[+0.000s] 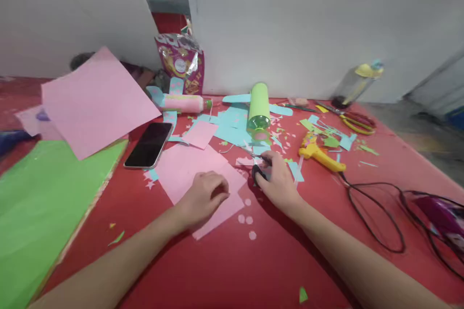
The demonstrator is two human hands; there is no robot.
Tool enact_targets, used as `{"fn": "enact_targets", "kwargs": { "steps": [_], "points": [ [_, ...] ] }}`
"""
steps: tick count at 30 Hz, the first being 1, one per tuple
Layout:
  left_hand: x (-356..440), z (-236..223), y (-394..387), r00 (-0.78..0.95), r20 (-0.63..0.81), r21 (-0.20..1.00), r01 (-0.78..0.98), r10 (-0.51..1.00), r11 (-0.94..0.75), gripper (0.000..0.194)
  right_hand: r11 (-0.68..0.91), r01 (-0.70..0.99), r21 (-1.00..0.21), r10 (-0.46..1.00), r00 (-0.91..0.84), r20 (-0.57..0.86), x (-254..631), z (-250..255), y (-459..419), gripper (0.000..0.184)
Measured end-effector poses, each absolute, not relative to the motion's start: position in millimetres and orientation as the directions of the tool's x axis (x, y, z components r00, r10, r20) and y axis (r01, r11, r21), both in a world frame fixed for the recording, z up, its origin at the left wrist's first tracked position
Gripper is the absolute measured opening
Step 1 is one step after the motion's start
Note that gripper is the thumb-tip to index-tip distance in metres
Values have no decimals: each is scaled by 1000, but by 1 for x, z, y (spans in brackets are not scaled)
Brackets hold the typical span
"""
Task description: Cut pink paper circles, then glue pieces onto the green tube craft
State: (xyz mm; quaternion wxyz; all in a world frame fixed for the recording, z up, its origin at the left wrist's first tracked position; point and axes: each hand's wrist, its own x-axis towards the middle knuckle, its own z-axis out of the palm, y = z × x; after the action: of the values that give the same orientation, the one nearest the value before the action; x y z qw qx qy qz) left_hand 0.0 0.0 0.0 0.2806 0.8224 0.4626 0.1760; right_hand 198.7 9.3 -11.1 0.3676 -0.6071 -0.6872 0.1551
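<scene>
My right hand (281, 181) is closed on the black handles of a pair of scissors (258, 170). The scissor blades point away from me, over a small strip of pink paper (248, 161). To the left, my left hand (205, 198) rests above a large sheet of pink paper (221, 217). Its fingers are loosely curled, thumb apart from them, and nothing shows in it. Small pink paper circles (249, 220) lie on the red table between my hands. A smaller pink piece of paper (200, 134) lies on the sheet's far edge.
Farther back are a green bottle (259, 99) with blue paper wings and a pink bottle (183, 104). A phone (149, 145), green sheet (47, 203) and raised pink sheet (97, 104) are left. Right: yellow glue gun (321, 157), its cord, yellow-handled scissors (357, 123), clear bottle (353, 87).
</scene>
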Motion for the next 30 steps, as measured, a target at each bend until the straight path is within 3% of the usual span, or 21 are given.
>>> {"fn": "enact_targets", "kwargs": {
  "steps": [6,15,30],
  "points": [
    [-2,-3,-2,475,104,643,638,874,-423,12,230,708,-668,936,27,351,205,-8,16,30],
    [-2,-3,-2,469,138,604,658,873,-449,10,193,685,-703,961,11,275,210,-13,22,28],
    [-4,-9,-1,472,175,547,683,864,-484,19,285,762,-581,935,-88,342,209,-12,20,29]
  ]
}}
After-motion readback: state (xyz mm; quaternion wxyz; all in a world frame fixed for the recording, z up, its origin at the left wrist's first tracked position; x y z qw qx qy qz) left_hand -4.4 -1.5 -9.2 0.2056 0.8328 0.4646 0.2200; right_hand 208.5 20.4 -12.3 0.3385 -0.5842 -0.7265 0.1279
